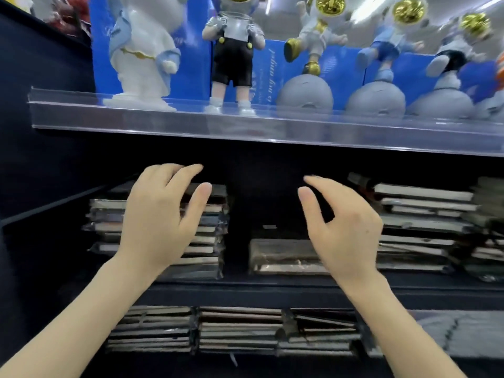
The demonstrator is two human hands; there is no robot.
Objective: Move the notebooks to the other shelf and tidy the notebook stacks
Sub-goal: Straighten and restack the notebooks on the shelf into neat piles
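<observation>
On the middle dark shelf (272,285) stand three piles of notebooks. A tall left stack (210,236) sits under my left hand (161,216), whose relaxed fingers hover at its top front; contact is unclear. A low middle stack (281,255) lies in the gap. A tall, uneven right stack (420,227) stands beyond my right hand (346,227). That hand hangs in the air with fingers spread, holding nothing, in front of the low stack's right end. Below, the lower shelf carries three more notebook stacks (240,331) side by side.
Above, a shelf with a clear plastic lip (245,129) carries several astronaut figurines (234,50) before blue boxes. More dark items (491,230) crowd the far right of the middle shelf. A dark side panel closes the left.
</observation>
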